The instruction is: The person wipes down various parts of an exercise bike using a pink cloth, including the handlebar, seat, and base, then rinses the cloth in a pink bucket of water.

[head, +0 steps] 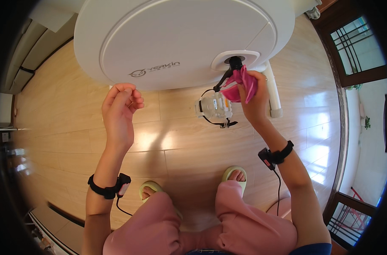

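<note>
A crumpled magenta cloth (247,83) is gripped in my right hand (256,95). The cloth touches or nearly touches the black crank arm (225,78) of a white exercise bike, just below the crank's hub (235,60). Part of the crank is hidden behind the cloth. Below hangs a clear plastic pedal (216,106) with a black strap (212,122). My left hand (120,105) hovers by the lower left edge of the bike's white housing (180,35), its fingers curled in towards the thumb. Nothing shows in it. The housing bears the maker's name Yerkin.
A white stabiliser leg (273,92) of the bike stands right of my right hand. Wood-look flooring (187,137) lies beneath. My feet, in green slippers (233,172), are below. A beige sofa (47,47) is far left; dark-framed glass doors (343,73) line the right.
</note>
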Action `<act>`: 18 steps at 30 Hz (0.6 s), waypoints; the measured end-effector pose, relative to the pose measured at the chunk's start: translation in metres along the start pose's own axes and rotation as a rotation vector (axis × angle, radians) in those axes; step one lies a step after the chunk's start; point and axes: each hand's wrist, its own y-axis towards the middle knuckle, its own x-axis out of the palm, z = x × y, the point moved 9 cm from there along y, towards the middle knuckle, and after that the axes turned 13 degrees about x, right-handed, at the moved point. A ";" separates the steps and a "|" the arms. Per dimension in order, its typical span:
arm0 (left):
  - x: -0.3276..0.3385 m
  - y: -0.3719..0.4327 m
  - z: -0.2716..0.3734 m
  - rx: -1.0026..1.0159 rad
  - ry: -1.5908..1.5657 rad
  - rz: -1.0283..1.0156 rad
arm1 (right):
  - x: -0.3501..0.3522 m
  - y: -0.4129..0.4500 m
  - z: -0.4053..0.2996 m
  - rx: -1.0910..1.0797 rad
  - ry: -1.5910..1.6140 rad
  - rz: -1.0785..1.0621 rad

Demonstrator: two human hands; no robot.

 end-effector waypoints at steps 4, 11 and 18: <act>-0.012 0.003 -0.017 -0.058 -0.015 0.056 | 0.039 0.002 0.047 0.116 -0.252 -0.299; -0.014 -0.009 -0.053 -0.260 0.095 -0.144 | 0.031 -0.026 -0.089 -0.613 -0.212 0.021; -0.029 -0.026 -0.106 -0.490 0.289 -0.358 | 0.165 -0.041 -0.037 -0.533 -0.445 -0.454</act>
